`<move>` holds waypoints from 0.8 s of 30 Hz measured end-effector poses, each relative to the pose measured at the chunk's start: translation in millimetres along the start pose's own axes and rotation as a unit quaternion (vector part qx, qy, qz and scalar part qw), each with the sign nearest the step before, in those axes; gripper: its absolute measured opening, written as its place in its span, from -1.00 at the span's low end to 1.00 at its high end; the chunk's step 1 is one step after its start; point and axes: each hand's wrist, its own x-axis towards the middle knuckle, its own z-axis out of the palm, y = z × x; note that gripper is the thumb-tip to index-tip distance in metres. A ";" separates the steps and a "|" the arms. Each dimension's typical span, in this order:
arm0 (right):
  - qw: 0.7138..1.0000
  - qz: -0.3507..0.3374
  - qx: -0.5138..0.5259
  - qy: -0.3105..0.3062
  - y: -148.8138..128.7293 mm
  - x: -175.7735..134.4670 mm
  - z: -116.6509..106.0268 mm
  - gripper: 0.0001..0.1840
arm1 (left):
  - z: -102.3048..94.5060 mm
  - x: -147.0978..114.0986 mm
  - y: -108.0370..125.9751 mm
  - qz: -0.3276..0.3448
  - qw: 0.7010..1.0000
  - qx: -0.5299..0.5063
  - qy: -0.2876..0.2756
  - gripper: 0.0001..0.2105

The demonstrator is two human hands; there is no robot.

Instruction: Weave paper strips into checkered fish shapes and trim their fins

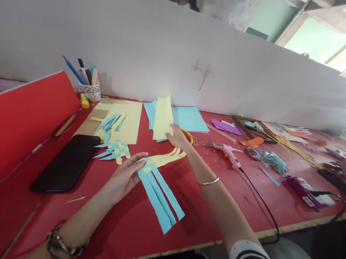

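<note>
Left hand (pixel 127 176): thumb and fingers pinched on the woven piece (pixel 147 165), at its checked blue-and-yellow patch, held just above the table (pixel 194 239). Blue strips (pixel 159 198) run from the patch toward the person, slanting right; yellow strips (pixel 166 158) run off right and pass behind the right wrist.

Right hand (pixel 180 139): arm stretched forward, fingertips at the lower right edge of the yellow sheet (pixel 163 117), seemingly touching. Can't tell if finger and thumb are clamped on it or only resting.

Key relation: yellow sheet lies forward and left of the right hand, near end level with the fingertips. Long axis runs away from the person, roughly toward the wall (pixel 131 54). Right hand is much nearer; left is farther back, at the woven piece. Sheet sits on top of the blue sheets (pixel 190 119), partly covering them. Yellow ring (pixel 191 137) just beside the right wrist, partly hidden.

Further out, left: small woven shape (pixel 115 151) with blue points, near the left fingertips; scraps (pixel 110 123) on the big yellow paper (pixel 131 122); phone (pixel 65 163); pen cup (pixel 92 92) by the wall.

Right side: glue gun (pixel 229 152), purple paper (pixel 227 127), power strip (pixel 306 192). Another person's hand at the far right edge, blurred.
</note>
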 end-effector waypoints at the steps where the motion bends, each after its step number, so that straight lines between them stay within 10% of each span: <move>1: 1.000 0.009 -0.015 0.000 0.7 1.2 -3.2 -0.60 | -0.3 0.3 -0.8 0.003 1.000 -0.002 0.005 -0.82; 7: 0.989 0.094 -0.112 0.025 19.0 5.8 -28.0 -0.54 | 0.5 -0.2 -3.0 0.010 1.000 -0.008 0.019 -0.83; 17: 0.964 0.129 -0.178 -0.148 24.4 2.8 -24.5 -0.66 | -0.1 2.1 -3.4 0.000 1.000 -0.011 0.026 -0.80; 24: 0.959 0.153 -0.213 -0.105 18.7 -2.7 -21.2 -0.71 | 0.4 2.5 -3.8 -0.006 1.000 0.009 0.028 -0.81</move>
